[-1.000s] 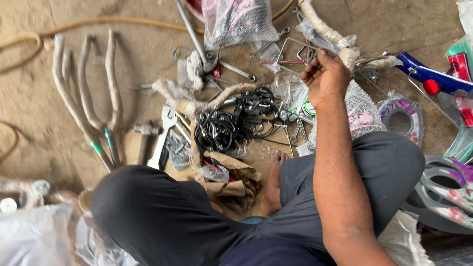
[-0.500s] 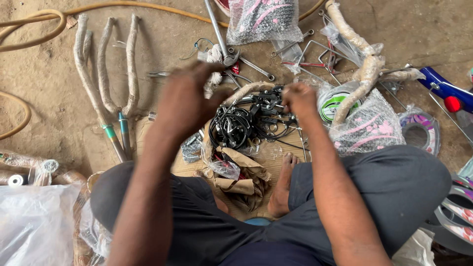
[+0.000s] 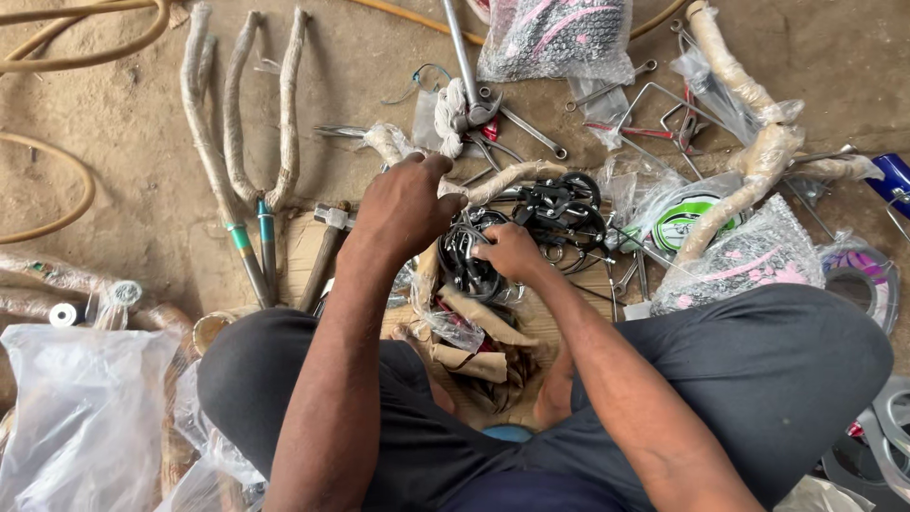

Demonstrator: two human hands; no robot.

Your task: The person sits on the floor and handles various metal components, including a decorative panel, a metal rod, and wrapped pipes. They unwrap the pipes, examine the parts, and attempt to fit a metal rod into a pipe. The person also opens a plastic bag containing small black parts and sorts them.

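— What's nearest you down there?

— My own knees in dark trousers, folded on the floor, with a clear plastic bag by my left leg. Just past them lie torn scraps of brown paper wrap on a flattened cardboard sheet.

— And your hands?

— My right hand has its fingers curled and pinched into the tangle of black brake parts and cables, which sits on the cardboard right in front of me. My left hand is just beside it, fingers bent and closed around a paper-wrapped curved piece at the near-left side of that tangle.

— What's around them?

— A hammer lies left of my left hand. Further left, two paper-wrapped bicycle forks rest on the dirt floor, teal ends pointing toward me. To the right, wrapped handlebars and a patterned bag. Farthest off, spanners and a pink-and-black bagged bundle by the far edge, with a yellow hose in the far-left corner
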